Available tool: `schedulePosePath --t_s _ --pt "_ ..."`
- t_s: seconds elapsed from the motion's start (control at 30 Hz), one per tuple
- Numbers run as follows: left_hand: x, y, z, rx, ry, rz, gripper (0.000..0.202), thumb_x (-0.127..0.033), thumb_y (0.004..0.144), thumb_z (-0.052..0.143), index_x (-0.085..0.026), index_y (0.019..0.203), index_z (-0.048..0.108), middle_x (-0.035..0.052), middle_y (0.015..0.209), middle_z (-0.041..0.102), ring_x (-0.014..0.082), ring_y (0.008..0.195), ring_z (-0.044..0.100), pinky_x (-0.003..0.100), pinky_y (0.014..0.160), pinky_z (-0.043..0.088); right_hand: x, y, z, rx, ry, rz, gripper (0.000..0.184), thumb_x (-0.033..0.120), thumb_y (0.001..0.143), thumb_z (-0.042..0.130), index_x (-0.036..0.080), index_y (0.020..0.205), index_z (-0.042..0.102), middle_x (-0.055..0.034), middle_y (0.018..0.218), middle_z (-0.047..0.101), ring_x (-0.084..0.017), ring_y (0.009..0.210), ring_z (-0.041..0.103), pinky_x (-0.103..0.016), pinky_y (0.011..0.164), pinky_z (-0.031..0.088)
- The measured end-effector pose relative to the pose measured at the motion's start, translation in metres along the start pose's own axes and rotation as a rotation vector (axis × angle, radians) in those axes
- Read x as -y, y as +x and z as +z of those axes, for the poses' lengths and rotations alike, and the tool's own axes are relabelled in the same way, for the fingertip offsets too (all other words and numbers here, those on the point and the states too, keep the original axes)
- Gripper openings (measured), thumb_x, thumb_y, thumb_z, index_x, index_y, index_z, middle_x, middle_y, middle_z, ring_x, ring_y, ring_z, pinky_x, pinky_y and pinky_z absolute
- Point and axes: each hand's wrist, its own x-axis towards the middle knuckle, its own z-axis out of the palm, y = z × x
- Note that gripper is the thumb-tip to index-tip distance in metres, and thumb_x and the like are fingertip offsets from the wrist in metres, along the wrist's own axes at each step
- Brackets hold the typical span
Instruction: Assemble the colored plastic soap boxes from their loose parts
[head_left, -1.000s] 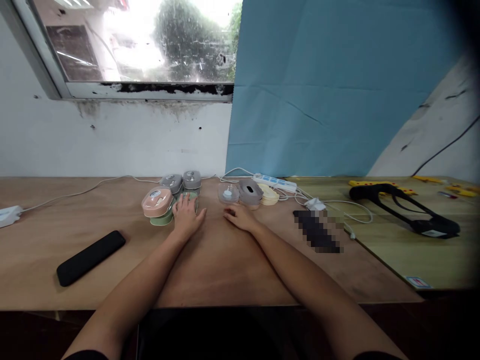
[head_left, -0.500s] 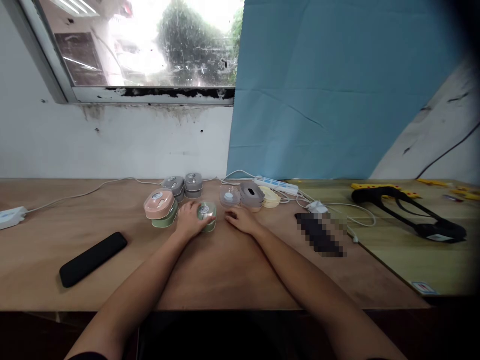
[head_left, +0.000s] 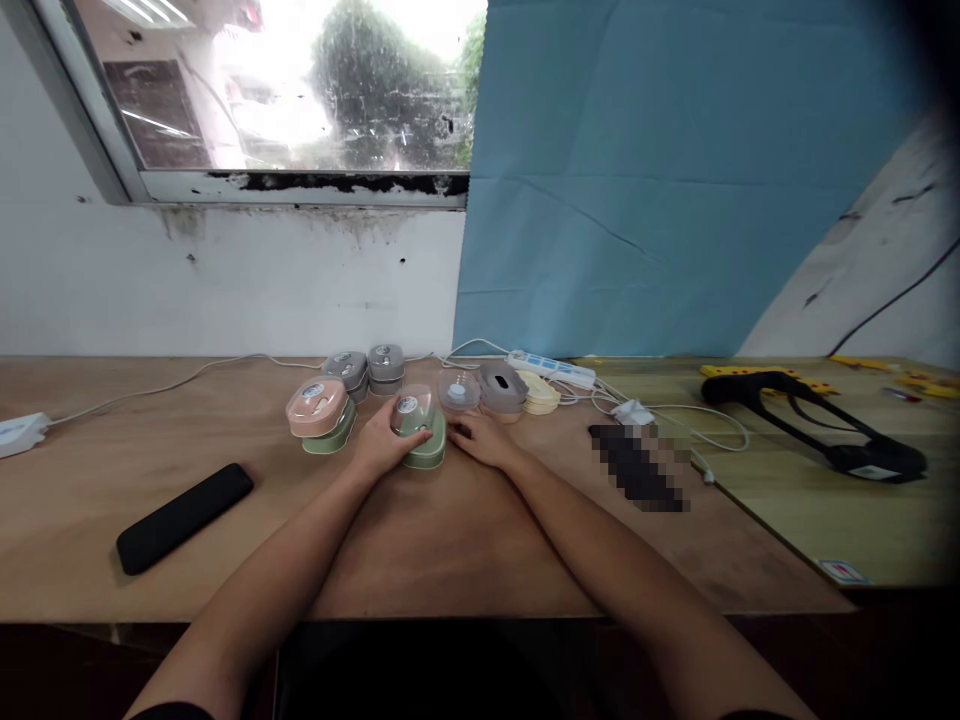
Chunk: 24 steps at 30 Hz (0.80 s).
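Observation:
A small green box [head_left: 425,457] with rounded corners sits on the table between my hands. Its clear lid [head_left: 417,396], with a round sticker, is tilted up at the back left, showing the green part beneath. My left hand [head_left: 382,440] is closed around the lid's left side, its thumb across the front. My right hand [head_left: 484,438] rests at the box's right side, with curled fingers against its edge; the fingertips are partly hidden. To the left, a pink box [head_left: 315,408] is stacked on another green box [head_left: 330,437].
Grey boxes [head_left: 387,370] stand behind my left hand. Beyond my right hand are a clear lid [head_left: 459,390], a grey piece with a slot [head_left: 502,385] and pale yellow pieces [head_left: 540,392]. A power strip [head_left: 551,368], cables, a black slab [head_left: 184,518] and a black frame [head_left: 817,425] lie around.
The clear lid has tilted up from the green box under my left hand. The box has shifted right and turned, closer to my right hand, whose fingers now meet its side.

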Motion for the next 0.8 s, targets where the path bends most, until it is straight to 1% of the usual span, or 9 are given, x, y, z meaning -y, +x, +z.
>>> schedulePosePath --t_s 0.07,0.13,0.2,0.27,0.4,0.5,0.6,0.7,0.8 --pt "0.003 0.001 0.002 -0.017 -0.028 0.032 0.095 -0.062 0.062 0.073 -0.022 0.142 0.040 0.0094 0.131 0.058 0.0280 0.110 0.060 0.035 0.092 0.048 0.001 0.000 0.000 -0.010 0.023 -0.010 0.026 0.024 0.087 0.056 0.020 0.111 0.066 -0.0070 0.102 0.066 -0.019 0.093 0.059 -0.030 0.080 0.045" --pt "0.004 0.000 0.004 0.009 -0.018 0.054 0.096 -0.062 0.060 0.074 -0.023 0.141 0.041 0.0093 0.128 0.060 0.0283 0.106 0.062 0.036 0.090 0.049 0.003 0.000 0.000 -0.012 0.039 -0.011 0.027 0.023 0.086 0.058 0.021 0.112 0.066 -0.0071 0.101 0.067 -0.019 0.093 0.060 -0.031 0.081 0.045" --pt "0.005 0.000 0.006 0.028 -0.017 0.059 0.093 -0.064 0.062 0.072 -0.024 0.141 0.041 0.0090 0.125 0.062 0.0283 0.104 0.063 0.037 0.089 0.049 0.004 0.000 0.000 -0.011 0.055 -0.011 0.027 0.023 0.086 0.058 0.021 0.111 0.067 -0.0069 0.100 0.068 -0.019 0.091 0.061 -0.031 0.080 0.046" --pt "0.006 0.000 0.006 0.016 -0.034 0.065 0.091 -0.064 0.066 0.069 -0.024 0.142 0.039 0.0089 0.127 0.061 0.0280 0.106 0.063 0.037 0.091 0.048 0.005 0.001 0.000 -0.032 0.069 0.002 0.028 0.023 0.086 0.058 0.021 0.112 0.066 -0.0061 0.098 0.069 -0.018 0.087 0.062 -0.030 0.078 0.046" --pt "0.008 0.001 0.004 -0.034 -0.060 0.121 0.087 -0.063 0.073 0.063 -0.021 0.144 0.035 0.0105 0.136 0.054 0.0290 0.119 0.055 0.039 0.099 0.043 0.011 0.000 0.000 -0.158 0.057 0.032 0.031 0.025 0.086 0.057 0.019 0.117 0.063 -0.0055 0.094 0.070 -0.017 0.081 0.063 -0.030 0.078 0.047" --pt "0.008 0.002 0.002 -0.043 -0.070 0.184 0.090 -0.061 0.076 0.061 -0.020 0.148 0.026 0.0123 0.141 0.049 0.0303 0.126 0.049 0.042 0.103 0.039 0.021 -0.001 0.001 -0.193 0.029 -0.045 0.037 0.034 0.088 0.056 0.017 0.120 0.060 -0.0077 0.097 0.070 -0.019 0.085 0.064 -0.032 0.081 0.048" --pt "0.007 0.000 0.003 -0.021 -0.099 0.283 0.099 -0.061 0.076 0.061 -0.022 0.152 0.011 0.0118 0.146 0.042 0.0298 0.132 0.044 0.042 0.105 0.038 0.035 -0.003 0.002 -0.221 0.011 -0.190 0.047 0.042 0.088 0.055 0.017 0.128 0.054 -0.0118 0.113 0.066 -0.024 0.102 0.061 -0.036 0.090 0.047" --pt "0.006 -0.001 0.006 -0.009 -0.113 0.374 0.108 -0.064 0.074 0.061 -0.021 0.152 -0.001 0.0135 0.150 0.035 0.0294 0.136 0.037 0.041 0.108 0.034 0.046 -0.004 0.005 -0.242 0.012 -0.319 0.046 0.040 0.090 0.050 0.019 0.131 0.051 -0.0129 0.124 0.060 -0.025 0.115 0.055 -0.039 0.098 0.044" --pt "0.006 -0.002 0.010 0.002 -0.117 0.449 0.112 -0.070 0.076 0.053 -0.018 0.150 -0.012 0.0169 0.153 0.027 0.0295 0.139 0.032 0.042 0.110 0.030 0.049 -0.004 0.010 -0.253 0.008 -0.384 0.039 0.034 0.092 0.044 0.020 0.128 0.053 -0.0125 0.122 0.061 -0.024 0.114 0.057 -0.040 0.097 0.046"
